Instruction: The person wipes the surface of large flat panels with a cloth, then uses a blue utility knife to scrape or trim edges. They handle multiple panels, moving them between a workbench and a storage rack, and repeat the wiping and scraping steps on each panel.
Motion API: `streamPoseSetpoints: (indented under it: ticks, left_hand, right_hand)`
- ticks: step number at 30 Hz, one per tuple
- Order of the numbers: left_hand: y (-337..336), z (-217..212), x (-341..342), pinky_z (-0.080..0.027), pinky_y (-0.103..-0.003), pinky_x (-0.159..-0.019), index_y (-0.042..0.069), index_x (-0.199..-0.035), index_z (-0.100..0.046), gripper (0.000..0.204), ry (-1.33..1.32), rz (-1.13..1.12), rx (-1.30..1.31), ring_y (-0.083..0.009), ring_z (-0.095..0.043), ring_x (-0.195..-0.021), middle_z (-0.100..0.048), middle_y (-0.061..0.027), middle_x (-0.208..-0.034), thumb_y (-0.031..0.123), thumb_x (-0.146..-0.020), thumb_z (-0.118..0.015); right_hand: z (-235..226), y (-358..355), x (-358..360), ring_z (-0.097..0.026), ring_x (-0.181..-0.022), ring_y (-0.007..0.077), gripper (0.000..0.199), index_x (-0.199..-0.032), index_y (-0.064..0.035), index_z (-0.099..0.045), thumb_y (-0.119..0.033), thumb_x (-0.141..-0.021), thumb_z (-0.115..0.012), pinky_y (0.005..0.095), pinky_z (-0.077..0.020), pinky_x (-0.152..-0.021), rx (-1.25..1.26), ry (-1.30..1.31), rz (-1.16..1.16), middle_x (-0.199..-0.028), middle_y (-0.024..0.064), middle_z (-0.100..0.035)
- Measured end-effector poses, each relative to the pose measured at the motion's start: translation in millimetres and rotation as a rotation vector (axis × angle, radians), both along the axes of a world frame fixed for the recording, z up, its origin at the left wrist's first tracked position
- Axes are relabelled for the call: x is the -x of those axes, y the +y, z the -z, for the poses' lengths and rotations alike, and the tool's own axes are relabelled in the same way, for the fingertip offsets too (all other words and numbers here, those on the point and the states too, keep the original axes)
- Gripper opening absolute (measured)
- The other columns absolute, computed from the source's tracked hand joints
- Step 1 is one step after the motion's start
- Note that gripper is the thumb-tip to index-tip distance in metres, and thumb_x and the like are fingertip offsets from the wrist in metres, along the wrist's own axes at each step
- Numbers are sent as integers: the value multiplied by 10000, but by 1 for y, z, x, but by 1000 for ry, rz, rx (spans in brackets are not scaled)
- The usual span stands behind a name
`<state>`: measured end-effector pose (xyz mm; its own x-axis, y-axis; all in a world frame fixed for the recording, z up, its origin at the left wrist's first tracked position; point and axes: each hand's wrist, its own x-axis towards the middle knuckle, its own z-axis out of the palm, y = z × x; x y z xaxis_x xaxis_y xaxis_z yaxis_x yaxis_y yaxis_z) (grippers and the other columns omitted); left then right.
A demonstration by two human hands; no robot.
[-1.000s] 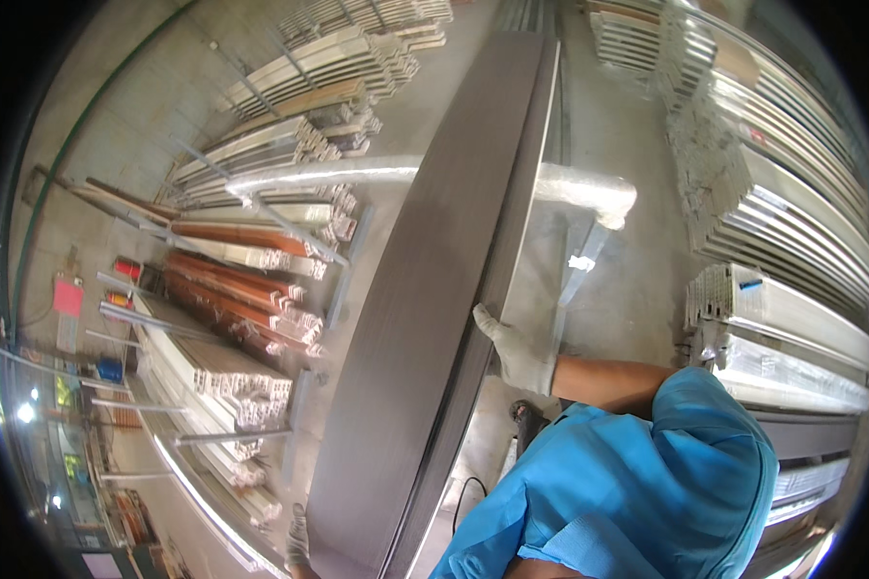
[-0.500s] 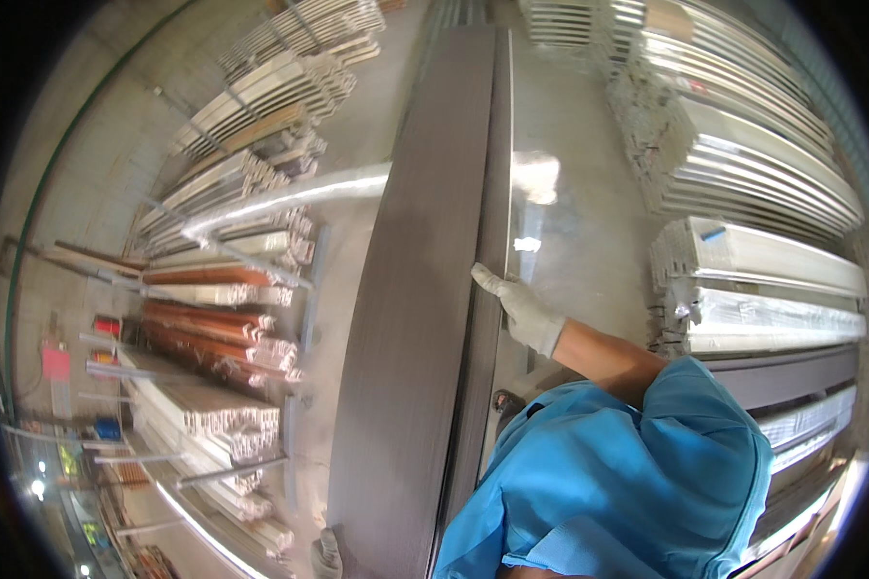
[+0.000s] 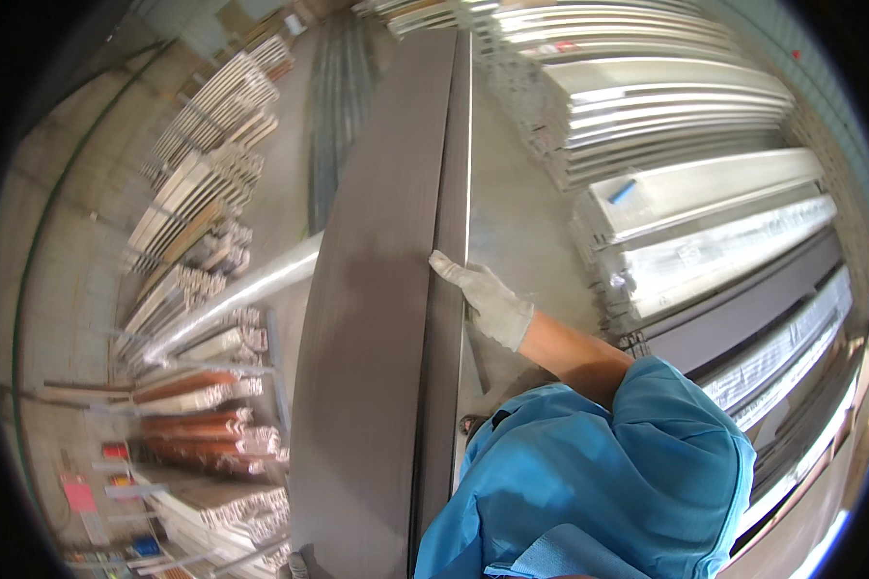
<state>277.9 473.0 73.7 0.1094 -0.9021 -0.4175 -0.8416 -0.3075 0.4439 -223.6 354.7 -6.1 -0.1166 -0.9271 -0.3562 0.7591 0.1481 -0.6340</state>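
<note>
Stacks (image 3: 705,198) crowd the frame's right, so the board (image 3: 367,338) at centre, its edge gripped by the right hand (image 3: 488,301), might strike them if swung wide; the left hand (image 3: 299,565) shows too little to tell.

A bright blue top (image 3: 589,473) hung loose and creased, its sleeve (image 3: 686,410) short; a whitish, wrist-length glove (image 3: 502,314) covered the right hand (image 3: 485,297).

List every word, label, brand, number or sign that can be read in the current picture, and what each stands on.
None can be read.
Long brown panel: no lettering visible.
Pinkish-red patch, far left: too small and blurred to tell whether it bears text.
Blue strip on a pale stack, right: no legible lettering.
</note>
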Motion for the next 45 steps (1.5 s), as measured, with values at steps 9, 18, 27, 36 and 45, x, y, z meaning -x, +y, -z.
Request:
streamPoseSetpoints:
  ticks: [9,18,27,36,45]
  left_hand:
    - [-52,3,128,-307,-436,-1025,-26,-1326,-439,733,-20,341,-74,-234,-387,-1197,-470,-133,-1268,627,-1001,-504]
    - [-116,10,176,-238,-453,-1096,-2,-1414,-352,746,-26,621,-162,-238,-307,-1307,-382,-126,-1394,610,-1011,-493]
    - [-152,13,217,-168,-471,-1167,22,-1502,-266,776,-30,788,-249,-242,-226,-1418,-294,-119,-1521,592,-1020,-483]
    - [-149,4,272,-99,-489,-1238,47,-1590,-180,823,-25,820,-372,-245,-146,-1529,-206,-112,-1647,574,-1030,-473]
    - [-85,-1,359,-275,-426,-1226,15,-1511,-425,642,-56,1130,-140,-295,-418,-1437,-460,-204,-1530,452,-1049,-512]
  right_hand:
    - [-5,90,120,-388,-1449,365,1148,-1597,23,-93,-584,-869,-742,509,-396,-1164,-244,15,364,-1593,267,-300]
    - [4,148,133,-620,-1189,252,696,-1368,23,-475,-463,-936,-724,471,-584,-979,-218,-147,679,-1301,147,-602]
    - [21,214,136,-644,-1152,225,654,-1340,15,-508,-496,-966,-672,398,-585,-962,-156,-148,860,-1272,152,-628]
    - [44,313,180,-536,-1306,251,732,-1430,37,-451,-489,-970,-671,379,-476,-1083,-222,-104,1051,-1404,182,-551]
    - [113,406,230,-448,-1344,361,884,-1501,-45,-413,-712,-936,-540,610,-365,-1088,-554,-60,1133,-1478,207,-467]
